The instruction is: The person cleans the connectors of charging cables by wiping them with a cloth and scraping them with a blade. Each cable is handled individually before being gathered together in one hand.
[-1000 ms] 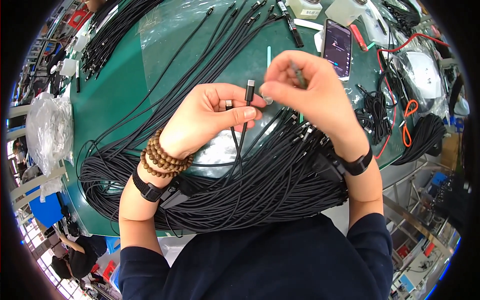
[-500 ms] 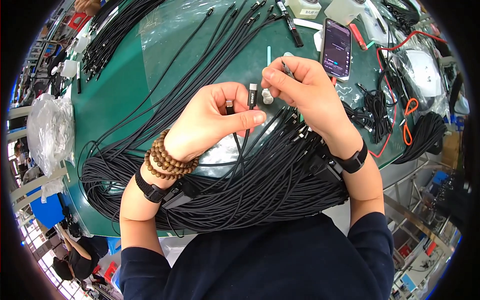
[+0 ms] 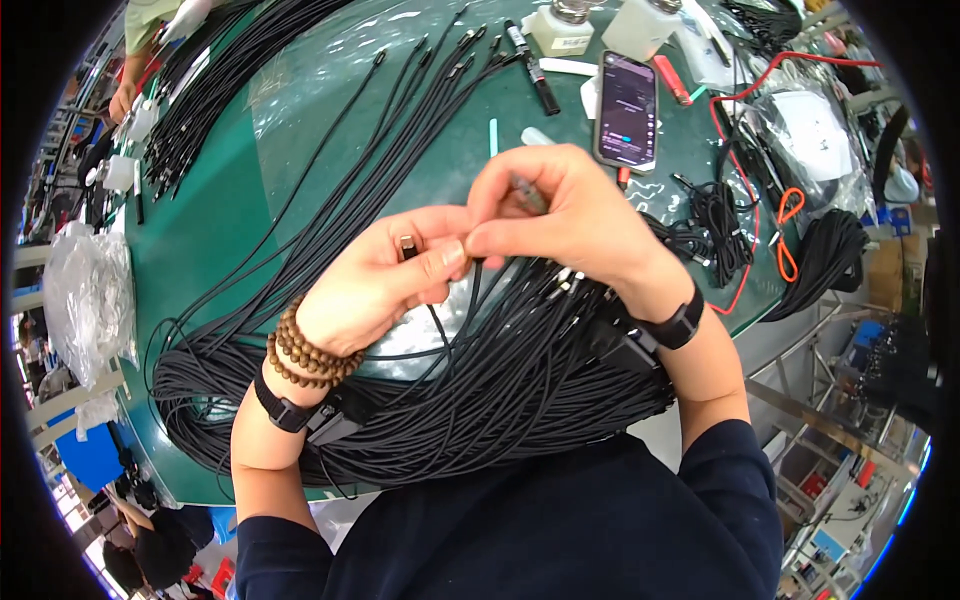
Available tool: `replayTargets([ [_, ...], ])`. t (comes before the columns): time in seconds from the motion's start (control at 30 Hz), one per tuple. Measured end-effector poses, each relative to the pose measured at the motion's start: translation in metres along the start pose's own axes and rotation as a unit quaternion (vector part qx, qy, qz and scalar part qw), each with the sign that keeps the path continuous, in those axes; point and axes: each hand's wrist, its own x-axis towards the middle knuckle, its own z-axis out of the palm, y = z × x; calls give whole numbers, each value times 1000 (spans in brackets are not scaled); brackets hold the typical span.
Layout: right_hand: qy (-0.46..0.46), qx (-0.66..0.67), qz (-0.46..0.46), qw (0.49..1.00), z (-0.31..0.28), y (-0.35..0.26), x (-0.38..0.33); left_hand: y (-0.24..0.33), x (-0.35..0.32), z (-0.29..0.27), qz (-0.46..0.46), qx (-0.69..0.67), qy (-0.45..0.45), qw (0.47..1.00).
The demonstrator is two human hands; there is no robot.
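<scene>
Left hand, beaded wooden bracelet and dark wrist strap, clenched on thin black cable with small metal plug end pinched between thumb and fingers, at centre of view. Right hand, black wristband, touching left hand from 3 o'clock, fingers closed around a small grey part; what exactly, cannot tell. Held cable trailing toward 6 o'clock into large bundle of black cables spread over dark green worktop, just below both hands. Black smartphone with lit screen at 1 o'clock of right hand, near. Black marker pen at 12 o'clock. Two white squat bottles at far edge, 12 o'clock. Orange looped cord at 3 o'clock. Crumpled clear plastic bag at 9 o'clock, well apart.
</scene>
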Motion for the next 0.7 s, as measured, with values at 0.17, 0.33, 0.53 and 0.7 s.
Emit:
replayTargets([
  [0.17, 98, -265, 13, 959, -12, 6, 15, 2, -1, -2, -11, 52, 10, 999],
  [0.33, 61, -604, 18, 794, -12, 24, 28, 2, 3, 6, -2, 36, 17, 999],
  [0.53, 34, -573, 94, 814, -9, 25, 39, 1, 0, 1, 19, 64, 22, 998],
  [0.7, 131, -244, 37, 960, -20, 20, 21, -8, 4, -8, 20, 97, 88, 991],
])
